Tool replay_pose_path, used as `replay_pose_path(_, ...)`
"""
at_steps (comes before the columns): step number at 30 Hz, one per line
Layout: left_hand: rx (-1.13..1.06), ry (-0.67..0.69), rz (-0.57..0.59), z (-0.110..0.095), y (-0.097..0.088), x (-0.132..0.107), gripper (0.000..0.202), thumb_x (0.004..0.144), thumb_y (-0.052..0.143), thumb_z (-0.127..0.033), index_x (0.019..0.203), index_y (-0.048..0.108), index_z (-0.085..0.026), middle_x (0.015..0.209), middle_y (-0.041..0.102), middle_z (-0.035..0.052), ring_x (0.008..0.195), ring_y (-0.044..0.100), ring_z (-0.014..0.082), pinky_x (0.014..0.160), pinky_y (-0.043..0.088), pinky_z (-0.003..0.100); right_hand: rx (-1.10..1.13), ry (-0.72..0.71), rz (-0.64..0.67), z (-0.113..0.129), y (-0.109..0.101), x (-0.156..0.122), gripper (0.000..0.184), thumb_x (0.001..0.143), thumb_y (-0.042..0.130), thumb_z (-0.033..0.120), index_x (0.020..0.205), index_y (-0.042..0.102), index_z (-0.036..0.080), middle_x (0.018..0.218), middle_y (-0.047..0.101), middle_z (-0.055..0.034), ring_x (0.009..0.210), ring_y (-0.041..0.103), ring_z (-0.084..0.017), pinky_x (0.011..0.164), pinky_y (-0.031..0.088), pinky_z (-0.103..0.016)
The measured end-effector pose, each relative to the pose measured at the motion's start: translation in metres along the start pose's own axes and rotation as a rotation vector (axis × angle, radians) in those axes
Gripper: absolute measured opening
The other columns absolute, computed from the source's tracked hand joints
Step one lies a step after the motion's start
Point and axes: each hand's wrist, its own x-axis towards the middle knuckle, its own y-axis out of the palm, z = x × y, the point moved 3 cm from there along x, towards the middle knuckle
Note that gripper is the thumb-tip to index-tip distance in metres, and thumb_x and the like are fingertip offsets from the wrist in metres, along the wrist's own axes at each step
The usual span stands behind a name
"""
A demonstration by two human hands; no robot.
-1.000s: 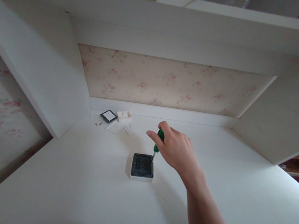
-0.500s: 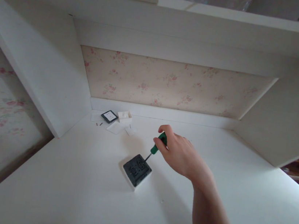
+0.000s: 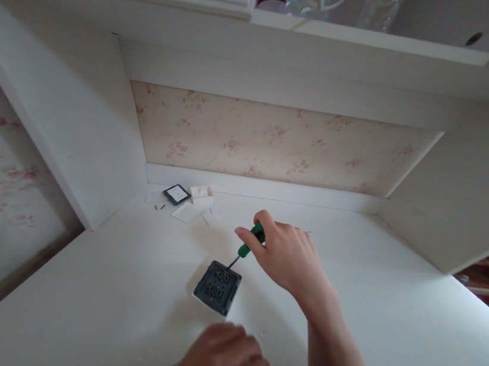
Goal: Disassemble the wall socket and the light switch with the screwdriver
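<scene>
Near the middle of the white counter (image 3: 88, 306), a dark grey square switch module (image 3: 217, 287) now lies turned askew. The right hand (image 3: 288, 261) grips a green-handled screwdriver (image 3: 251, 241), tip on it. At the near edge the left hand (image 3: 221, 360) has come in, blurred, so its grip cannot be told.

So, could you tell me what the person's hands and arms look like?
Both are bare, with no gloves or visible rings. The right hand and its forearm show no sleeve or watch. The left hand is blurred at the bottom edge, so its wrist cannot be judged.
</scene>
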Motion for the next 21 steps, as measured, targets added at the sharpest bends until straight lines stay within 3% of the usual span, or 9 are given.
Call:
replay_pose_path(1, 0.129, -0.129, -0.190, 0.010, -0.015, 0.000, 0.028, 0.086, 0.052, -0.040, 0.106, 0.059, -0.023, 0.096, 0.061, 0.0108, 0.094, 0.056, 0.0287, 0.087, 0.043, 0.045, -0.018, 0.019, -0.004, 0.000, 0.000, 0.000, 0.050, 0.089, 0.025, 0.063, 0.095, 0.053, 0.022, 0.066, 0.067, -0.0039, 0.058, 0.062, -0.020, 0.050, 0.024, -0.026)
replay_pose_path(3, 0.310, -0.343, -0.452, 0.029, -0.038, -0.006, 0.052, 0.073, 0.065, -0.048, 0.116, 0.053, -0.020, 0.107, 0.056, 0.0133, 0.099, 0.052, 0.0336, 0.090, 0.039, 0.050, -0.045, 0.044, -0.012, 0.001, 0.001, 0.000, 0.051, 0.089, 0.024, 0.064, 0.094, 0.054, 0.022, 0.064, 0.066, -0.0041, 0.058, 0.062, -0.020, 0.050, 0.025, -0.026)
replay_pose_path(5, 0.368, -0.488, -0.553, 0.045, -0.048, -0.013, 0.079, 0.059, 0.075, -0.052, 0.125, 0.045, -0.018, 0.114, 0.052, 0.0141, 0.105, 0.047, 0.0365, 0.093, 0.036, 0.051, -0.048, 0.045, -0.023, 0.001, 0.002, 0.000, 0.045, 0.090, 0.028, 0.060, 0.095, 0.053, 0.023, 0.067, 0.068, -0.0034, 0.060, 0.063, -0.021, 0.050, 0.025, -0.026)
replay_pose_path(9, 0.257, -0.553, -0.486, 0.064, -0.042, -0.019, 0.084, 0.065, 0.070, -0.051, 0.133, 0.035, -0.017, 0.114, 0.049, 0.0130, 0.106, 0.048, 0.0323, 0.091, 0.041, 0.045, -0.003, 0.013, -0.042, 0.000, 0.003, 0.000, 0.031, 0.091, 0.035, 0.050, 0.102, 0.050, 0.025, 0.075, 0.070, -0.0019, 0.064, 0.064, -0.020, 0.052, 0.026, -0.026)
replay_pose_path(14, 0.100, -0.580, -0.449, 0.076, -0.038, -0.017, 0.090, 0.065, 0.070, -0.045, 0.138, 0.027, -0.017, 0.121, 0.045, 0.0130, 0.106, 0.052, 0.0291, 0.091, 0.044, 0.040, 0.037, 0.018, -0.021, -0.003, 0.004, 0.000, 0.029, 0.089, 0.040, 0.046, 0.106, 0.050, 0.024, 0.074, 0.069, -0.0019, 0.062, 0.062, -0.019, 0.053, 0.028, -0.026)
replay_pose_path(21, -0.108, -0.469, -0.372, 0.091, -0.053, -0.012, 0.082, 0.063, 0.071, -0.029, 0.137, 0.037, -0.021, 0.132, 0.044, 0.0090, 0.121, 0.044, 0.0260, 0.104, 0.036, 0.036, 0.138, -0.104, 0.006, -0.001, -0.002, -0.004, 0.025, 0.089, 0.041, 0.035, 0.111, 0.047, 0.025, 0.094, 0.068, -0.0037, 0.069, 0.061, -0.017, 0.057, 0.029, -0.026)
